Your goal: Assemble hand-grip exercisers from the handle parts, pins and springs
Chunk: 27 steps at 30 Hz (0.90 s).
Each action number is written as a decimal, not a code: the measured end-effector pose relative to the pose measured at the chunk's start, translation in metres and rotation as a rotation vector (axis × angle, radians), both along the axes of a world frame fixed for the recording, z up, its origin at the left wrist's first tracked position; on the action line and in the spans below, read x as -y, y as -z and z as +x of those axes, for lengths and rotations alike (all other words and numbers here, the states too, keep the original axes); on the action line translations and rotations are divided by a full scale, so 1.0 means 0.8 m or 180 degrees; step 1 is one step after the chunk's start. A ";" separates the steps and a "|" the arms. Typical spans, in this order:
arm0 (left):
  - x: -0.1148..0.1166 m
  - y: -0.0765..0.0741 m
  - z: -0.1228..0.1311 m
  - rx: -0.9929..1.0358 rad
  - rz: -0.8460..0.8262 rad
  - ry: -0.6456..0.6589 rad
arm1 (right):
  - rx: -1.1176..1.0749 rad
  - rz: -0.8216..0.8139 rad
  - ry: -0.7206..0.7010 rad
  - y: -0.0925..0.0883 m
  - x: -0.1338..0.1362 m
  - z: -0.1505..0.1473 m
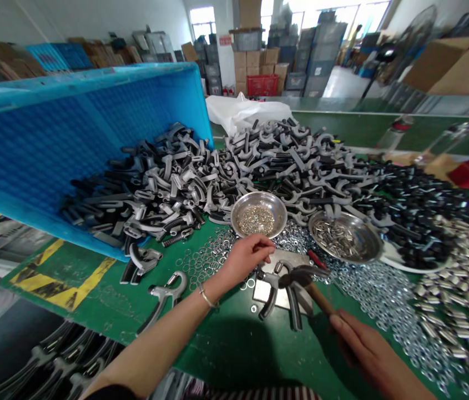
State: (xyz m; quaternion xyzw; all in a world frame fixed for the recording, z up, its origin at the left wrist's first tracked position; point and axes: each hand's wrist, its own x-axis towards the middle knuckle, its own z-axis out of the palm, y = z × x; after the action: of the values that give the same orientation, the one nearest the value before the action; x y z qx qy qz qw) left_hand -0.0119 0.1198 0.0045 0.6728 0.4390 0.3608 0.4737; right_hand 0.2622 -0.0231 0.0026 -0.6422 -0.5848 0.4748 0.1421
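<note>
A blue crate (134,75), its near end cut off by the left edge, lies tipped on its side on a green worktop (217,350), its deeper contents lost in shadow. Below, a batch of grey-and-black tools (57,366) runs out of the frame at the bottom. At centre, a person's left hand (246,256) is curled, fingers bent in toward the thumb, at the upper left of a metal plate (287,257); whether anything is pinched between the fingertips cannot be told. Just behind it sits a steel bowl (238,203) of tiny metal pieces, too small to identify. On the plate lies a two-handled tool (273,297), its handles pointing toward the person, its upper part partly hidden by a hammer (317,294); contact between the two is unclear. The right hand (357,336) grips the hammer's wooden handle, its lower fingers in shadow. Silver cylinders (459,300) spill past the right edge.
</note>
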 end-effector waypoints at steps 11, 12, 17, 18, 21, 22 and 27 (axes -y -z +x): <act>0.003 0.036 0.038 -0.1048 0.0409 0.0224 | -0.1229 0.0121 0.1741 0.031 0.022 -0.024; 0.002 0.037 0.041 -0.1240 0.0542 0.0213 | -0.1193 0.0162 0.1691 0.031 0.022 -0.023; 0.001 0.043 0.050 -0.1738 0.0745 0.0239 | -0.1194 0.0243 0.1602 0.034 0.022 -0.017; 0.002 0.042 0.051 -0.1789 0.0766 0.0252 | -0.1208 0.0216 0.1577 0.035 0.022 -0.017; 0.004 0.043 0.054 -0.1988 0.0896 0.0296 | -0.1231 0.0144 0.1513 0.037 0.021 -0.018; 0.005 0.043 0.054 -0.2082 0.1000 0.0310 | -0.1236 0.0148 0.1506 0.038 0.021 -0.019; 0.008 0.053 0.050 -0.2806 0.2121 0.0799 | -0.1352 0.0012 0.1444 0.037 0.021 -0.023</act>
State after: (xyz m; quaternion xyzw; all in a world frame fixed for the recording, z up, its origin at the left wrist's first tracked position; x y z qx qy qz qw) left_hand 0.0281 0.1137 -0.0382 0.9200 0.3744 0.1057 0.0469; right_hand 0.2438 -0.0396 -0.0270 -0.6425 -0.3847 0.5534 0.3645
